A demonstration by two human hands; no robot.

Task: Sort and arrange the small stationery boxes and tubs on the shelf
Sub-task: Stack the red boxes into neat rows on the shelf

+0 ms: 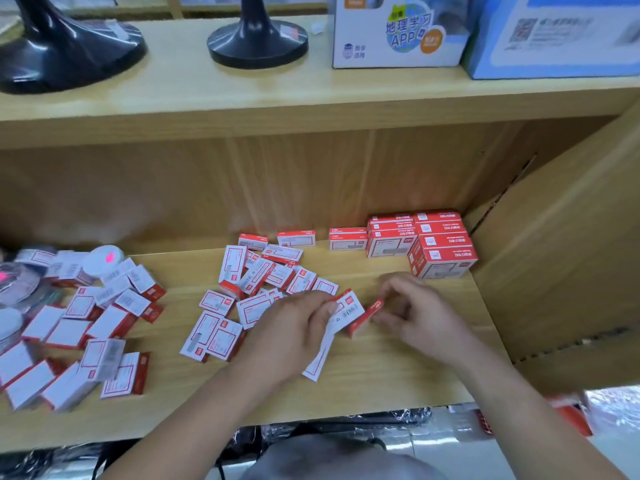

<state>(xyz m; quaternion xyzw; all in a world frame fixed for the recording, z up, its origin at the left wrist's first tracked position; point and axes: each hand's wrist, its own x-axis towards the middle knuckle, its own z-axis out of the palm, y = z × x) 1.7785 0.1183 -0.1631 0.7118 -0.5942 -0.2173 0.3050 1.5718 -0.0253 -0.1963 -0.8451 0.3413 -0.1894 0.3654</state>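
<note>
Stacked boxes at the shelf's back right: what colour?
The stacked boxes are red with white front panels, clearest in the head view.

Stacked boxes (pixel 440 244) are set at two o'clock on the shelf (pixel 398 368). Loose boxes (pixel 273 271) are strewn centrally, tubs (pixel 104 259) at nine.

Bare forearms rise from the bottom edge, left grip (pixel 298 329) and right grip (pixel 417 315) both pinching one small box (pixel 349 311) mid-frame
</note>
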